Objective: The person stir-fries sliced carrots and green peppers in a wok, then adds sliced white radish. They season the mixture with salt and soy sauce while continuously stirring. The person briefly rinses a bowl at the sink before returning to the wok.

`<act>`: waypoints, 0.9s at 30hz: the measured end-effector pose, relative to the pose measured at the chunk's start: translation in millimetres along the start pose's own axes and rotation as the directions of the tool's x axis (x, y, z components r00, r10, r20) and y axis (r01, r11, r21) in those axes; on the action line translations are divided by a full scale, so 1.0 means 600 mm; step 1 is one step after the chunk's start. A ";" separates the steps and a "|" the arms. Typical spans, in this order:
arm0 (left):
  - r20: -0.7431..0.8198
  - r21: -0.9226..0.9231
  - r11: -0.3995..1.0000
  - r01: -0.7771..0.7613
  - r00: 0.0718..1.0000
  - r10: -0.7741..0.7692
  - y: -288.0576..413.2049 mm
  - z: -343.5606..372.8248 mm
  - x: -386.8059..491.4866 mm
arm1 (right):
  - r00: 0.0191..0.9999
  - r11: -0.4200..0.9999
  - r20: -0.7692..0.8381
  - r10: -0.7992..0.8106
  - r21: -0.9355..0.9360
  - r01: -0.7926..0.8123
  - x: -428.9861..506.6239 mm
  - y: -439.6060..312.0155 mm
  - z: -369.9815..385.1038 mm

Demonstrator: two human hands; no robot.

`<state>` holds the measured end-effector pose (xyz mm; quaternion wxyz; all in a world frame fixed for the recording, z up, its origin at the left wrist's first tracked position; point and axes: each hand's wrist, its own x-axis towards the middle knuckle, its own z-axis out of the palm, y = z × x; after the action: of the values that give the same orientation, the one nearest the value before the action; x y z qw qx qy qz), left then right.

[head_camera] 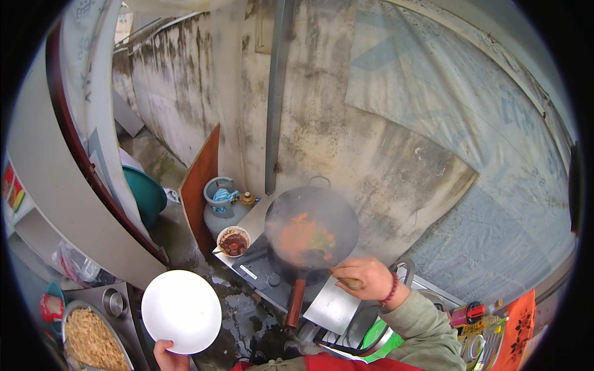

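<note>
My left hand (170, 356) grips the lower rim of a white bowl (182, 308), whose inside looks bare apart from a small speck. The bowl hangs left of the stove. My right hand (369, 278), with a beaded bracelet at the wrist, is closed around the wooden handle (351, 283) of a cooking spatula. Its dark blade, blurred by steam, reaches into a black wok (341, 218). Orange and green chopped food (304, 235) lies in the wok. A reddish-brown wok handle (296, 303) points towards me. Beneath it is a gas stove (260, 274).
A bowl of dark red sauce (234, 242) stands left of the wok, before a grey gas cylinder (227, 218). A basin of light brown shredded food (93, 338) is at lower left. Bottles and jars (478, 320) crowd the right. A stained wall (320, 116) rises behind.
</note>
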<state>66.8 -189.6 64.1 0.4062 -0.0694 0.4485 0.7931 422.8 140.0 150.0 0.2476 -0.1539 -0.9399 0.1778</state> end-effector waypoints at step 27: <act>-0.065 -0.286 0.941 -0.183 0.983 0.171 -0.062 -0.159 -0.203 | 0.996 0.915 -0.041 -0.079 -0.399 0.056 -0.134 0.150 0.219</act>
<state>149.4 -323.8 41.5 0.3100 -0.1031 0.3393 0.8821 439.4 155.7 -27.1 0.2433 -0.1735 -0.9538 -0.0299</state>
